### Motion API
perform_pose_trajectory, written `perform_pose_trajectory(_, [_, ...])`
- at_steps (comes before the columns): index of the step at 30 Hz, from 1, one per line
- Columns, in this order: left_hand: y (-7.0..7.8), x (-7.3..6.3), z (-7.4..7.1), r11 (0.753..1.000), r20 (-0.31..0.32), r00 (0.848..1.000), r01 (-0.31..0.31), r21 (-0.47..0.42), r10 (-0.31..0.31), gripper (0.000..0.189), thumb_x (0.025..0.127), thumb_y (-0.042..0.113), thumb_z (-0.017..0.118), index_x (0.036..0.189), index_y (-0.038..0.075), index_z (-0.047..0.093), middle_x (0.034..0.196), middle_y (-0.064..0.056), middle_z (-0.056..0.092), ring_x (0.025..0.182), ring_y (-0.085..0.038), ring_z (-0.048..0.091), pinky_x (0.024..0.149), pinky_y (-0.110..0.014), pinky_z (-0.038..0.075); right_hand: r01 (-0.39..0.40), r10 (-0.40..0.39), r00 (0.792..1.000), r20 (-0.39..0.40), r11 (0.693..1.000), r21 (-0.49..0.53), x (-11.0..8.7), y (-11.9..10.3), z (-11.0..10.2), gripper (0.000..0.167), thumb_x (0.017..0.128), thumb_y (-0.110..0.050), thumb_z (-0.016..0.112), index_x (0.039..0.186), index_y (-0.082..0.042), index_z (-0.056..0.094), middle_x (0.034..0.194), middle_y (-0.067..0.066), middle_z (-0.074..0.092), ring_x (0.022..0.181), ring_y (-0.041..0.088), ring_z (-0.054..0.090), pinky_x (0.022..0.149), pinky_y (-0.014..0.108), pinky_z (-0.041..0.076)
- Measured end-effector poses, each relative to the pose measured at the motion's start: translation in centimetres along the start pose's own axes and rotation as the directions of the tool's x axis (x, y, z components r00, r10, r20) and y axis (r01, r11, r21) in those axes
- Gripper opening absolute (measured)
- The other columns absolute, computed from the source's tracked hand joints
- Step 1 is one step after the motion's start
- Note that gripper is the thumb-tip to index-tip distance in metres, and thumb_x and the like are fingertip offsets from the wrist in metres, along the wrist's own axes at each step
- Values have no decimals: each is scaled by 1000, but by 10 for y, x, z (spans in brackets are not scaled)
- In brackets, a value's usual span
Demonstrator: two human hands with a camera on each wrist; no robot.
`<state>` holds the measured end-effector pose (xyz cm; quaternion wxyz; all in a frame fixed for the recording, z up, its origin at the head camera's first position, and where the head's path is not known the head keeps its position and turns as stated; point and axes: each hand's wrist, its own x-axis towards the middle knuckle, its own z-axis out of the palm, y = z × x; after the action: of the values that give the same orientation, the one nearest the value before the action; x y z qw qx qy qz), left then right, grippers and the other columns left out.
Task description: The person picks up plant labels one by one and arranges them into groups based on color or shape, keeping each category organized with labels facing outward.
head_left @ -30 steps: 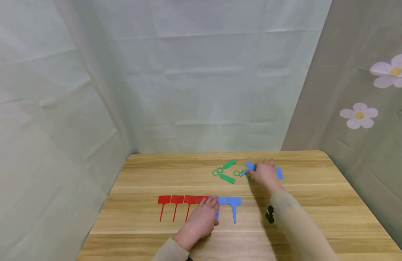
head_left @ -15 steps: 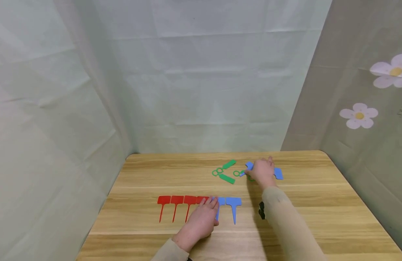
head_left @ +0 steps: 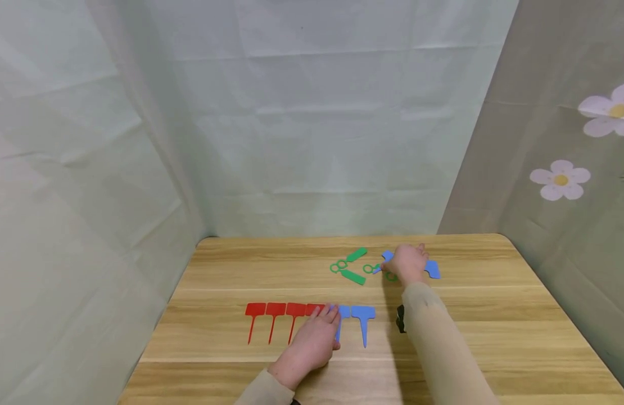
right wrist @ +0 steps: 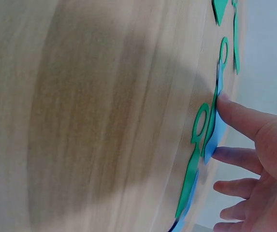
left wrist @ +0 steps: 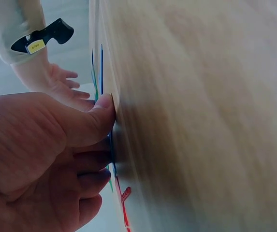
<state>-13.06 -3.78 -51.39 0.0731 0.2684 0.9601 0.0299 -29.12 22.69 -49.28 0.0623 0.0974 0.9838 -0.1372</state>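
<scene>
My left hand (head_left: 314,340) rests with its fingers extended over a row of T-shaped plant labels, covering parts of a red label (head_left: 316,307) and a blue label (head_left: 344,311). More red labels (head_left: 276,309) lie to its left, and a blue label (head_left: 363,313) to its right. At the back right, my right hand (head_left: 410,263) pinches a blue plant label (right wrist: 219,128) between thumb and index finger, the other fingers spread. That label overlaps a green ring tag (right wrist: 211,130); another green ring tag (right wrist: 189,181) lies beside it.
Two green ring tags (head_left: 353,276) lie left of my right hand. Another blue label (head_left: 433,269) shows to the right of it. The wooden table (head_left: 231,264) ends at a light cloth backdrop (head_left: 312,140), with a flower-printed cloth (head_left: 534,140) at the right.
My right forearm has swung to the left, and the hand has shifted slightly left over the blue labels. The left hand and the row beneath it have stayed put.
</scene>
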Motion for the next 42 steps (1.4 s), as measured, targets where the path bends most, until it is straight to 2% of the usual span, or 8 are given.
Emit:
perform_pose_trajectory(8, [0,0,0,1000,-8,1000,-4,6,4,63,100,29,76,153,1,58,163,-12,50,154,-30,42,126,-44,33,-32,32,999,15,999,-40,-3,-6,-2,48,90,-47,85,68,-9,67,149,35,54,155,63,13,123,72,22])
perform_pose_trajectory(27, [0,0,1,1000,-3,1000,3,16,-3,61,101,29,75,153,1,58,163,-11,50,153,-29,43,126,-44,34,-24,25,999,27,998,-56,1,-8,0,43,91,-48,85,80,-7,73,151,36,52,154,64,13,121,75,23])
perform_pose_trajectory(30, [1,0,1,1000,-5,1000,3,19,-2,61,101,30,75,153,2,58,163,-11,50,154,-29,43,126,-45,34,-29,30,999,12,999,-42,-1,-7,0,45,89,-48,85,90,-3,76,150,36,53,153,64,16,121,74,25])
perform_pose_trajectory(35, [1,0,0,1000,-22,1000,-4,24,4,61,100,29,76,152,1,59,162,-12,51,153,-30,44,125,-45,35,-44,44,999,-13,999,-19,-6,-6,-4,62,86,-50,87,112,5,76,152,40,48,153,64,18,121,72,27])
perform_pose_trajectory(38, [1,0,0,1000,-18,1000,-2,27,2,61,100,29,76,152,1,59,162,-12,51,153,-30,44,126,-45,35,-41,41,999,-5,999,-17,-7,-7,-6,67,86,-52,87,118,6,74,155,41,43,154,64,14,123,71,24])
perform_pose_trajectory(42, [2,0,-1,1000,-17,1000,0,27,1,62,99,29,77,151,1,60,162,-12,52,152,-30,45,125,-45,35,-35,35,999,-4,999,1,-8,-8,-8,65,86,-47,86,122,5,74,157,41,41,155,64,9,125,70,21])
